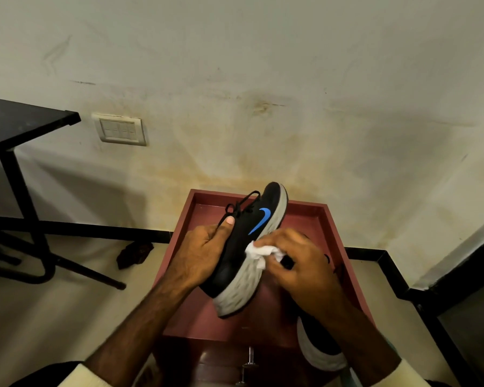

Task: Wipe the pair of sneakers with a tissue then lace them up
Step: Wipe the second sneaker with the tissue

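Black sneaker (pixel 241 247) held above maroon surface (pixel 334 233), left hand (pixel 204 255) fingers curled round upper; right hand (pixel 302 263) fingers press bunched tissue (pixel 259 251) against side by midsole. Wiping step. Next likely second sneaker (pixel 319 347) on surface, then lacing.

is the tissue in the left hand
No, the right hand holds the tissue against the sneaker; the left hand grips the sneaker.

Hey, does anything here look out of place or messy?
Yes: the wall carries yellowish stains and dark scuffs above the tray, and a crumpled brown thing lies on the floor near it.
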